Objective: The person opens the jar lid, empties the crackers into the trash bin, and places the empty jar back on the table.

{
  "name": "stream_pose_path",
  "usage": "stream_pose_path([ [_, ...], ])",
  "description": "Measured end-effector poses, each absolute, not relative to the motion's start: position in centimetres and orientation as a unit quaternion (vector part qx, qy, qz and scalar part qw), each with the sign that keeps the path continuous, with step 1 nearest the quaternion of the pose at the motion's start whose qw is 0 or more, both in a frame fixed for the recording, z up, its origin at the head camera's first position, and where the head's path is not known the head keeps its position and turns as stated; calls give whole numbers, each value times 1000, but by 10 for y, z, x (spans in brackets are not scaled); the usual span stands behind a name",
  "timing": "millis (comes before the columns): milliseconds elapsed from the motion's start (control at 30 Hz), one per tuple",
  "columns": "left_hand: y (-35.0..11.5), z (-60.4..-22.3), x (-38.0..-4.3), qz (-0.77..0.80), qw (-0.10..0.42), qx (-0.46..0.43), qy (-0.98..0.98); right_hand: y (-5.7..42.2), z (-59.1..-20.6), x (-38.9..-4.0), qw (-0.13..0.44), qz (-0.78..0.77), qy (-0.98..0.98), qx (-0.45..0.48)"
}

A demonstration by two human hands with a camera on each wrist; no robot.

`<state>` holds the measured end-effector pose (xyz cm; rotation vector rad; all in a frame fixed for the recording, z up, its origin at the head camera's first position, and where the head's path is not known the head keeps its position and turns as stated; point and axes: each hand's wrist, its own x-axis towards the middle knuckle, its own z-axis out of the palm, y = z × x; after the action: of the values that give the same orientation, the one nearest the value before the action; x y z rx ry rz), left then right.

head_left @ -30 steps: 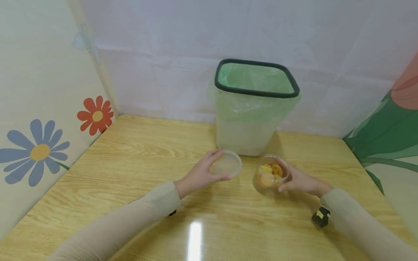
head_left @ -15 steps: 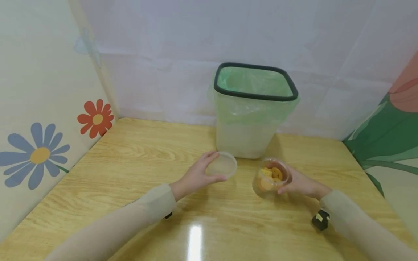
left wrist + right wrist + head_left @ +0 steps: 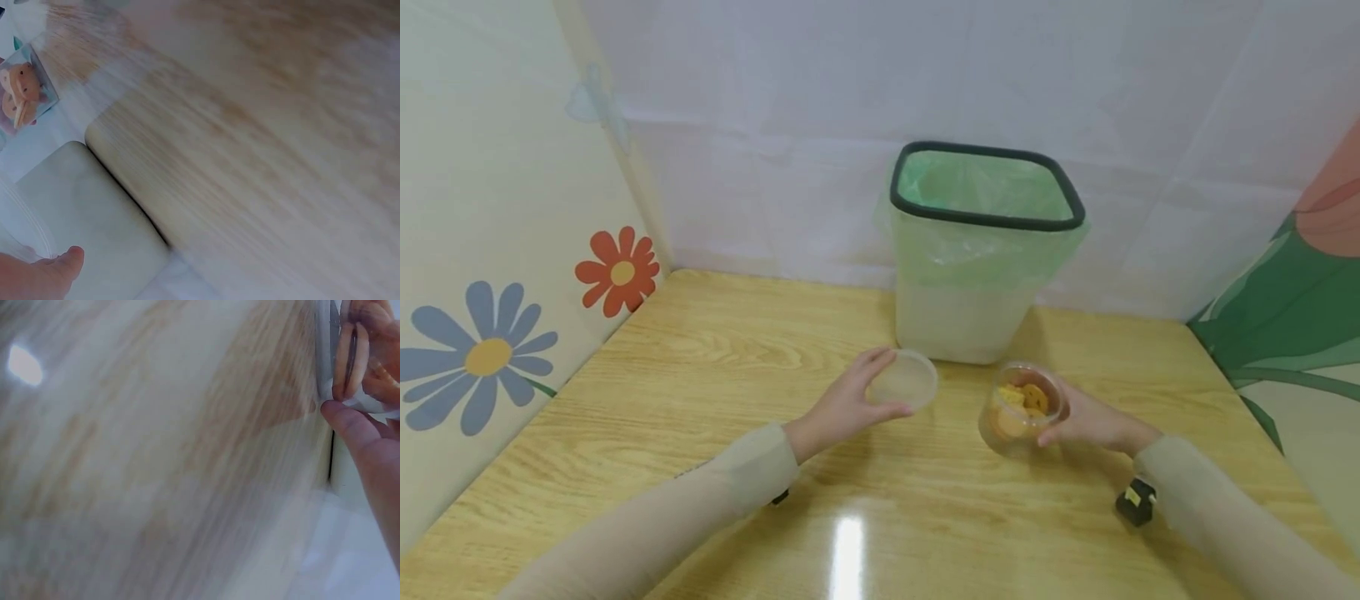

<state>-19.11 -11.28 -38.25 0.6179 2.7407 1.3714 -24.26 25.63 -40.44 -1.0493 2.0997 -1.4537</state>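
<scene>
A round translucent lid (image 3: 906, 381) is pinched at its left edge by my left hand (image 3: 842, 406), slightly above the table. My right hand (image 3: 1088, 417) grips the right side of a clear plastic jar (image 3: 1017, 437), whose mouth is uncovered. Inside lie round cookies (image 3: 1036, 398) and some yellow pieces. The lid and jar are apart. In the left wrist view, a digit (image 3: 47, 275) touches the lid's rim (image 3: 31, 219). From the right wrist, a digit (image 3: 359, 434) shows against the jar's lower edge, with cookies (image 3: 350, 362) seen through its wall.
Behind both hands stands a white trash bin (image 3: 958, 321) with a dark rim (image 3: 988, 219) and a green liner bag (image 3: 985, 250). The wood-grain table (image 3: 715, 325) meets a white backdrop (image 3: 760, 192) behind the bin and floral panels at both sides.
My left hand has drifted left with the lid, widening the gap to the jar. My right hand and the jar have stayed nearly in place.
</scene>
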Motion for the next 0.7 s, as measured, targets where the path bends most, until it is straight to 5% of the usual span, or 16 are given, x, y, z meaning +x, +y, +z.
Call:
stream_pose_path([
  [700, -126, -387, -190, 427, -17, 221, 877, 258, -405, -242, 179, -509, 757, -369],
])
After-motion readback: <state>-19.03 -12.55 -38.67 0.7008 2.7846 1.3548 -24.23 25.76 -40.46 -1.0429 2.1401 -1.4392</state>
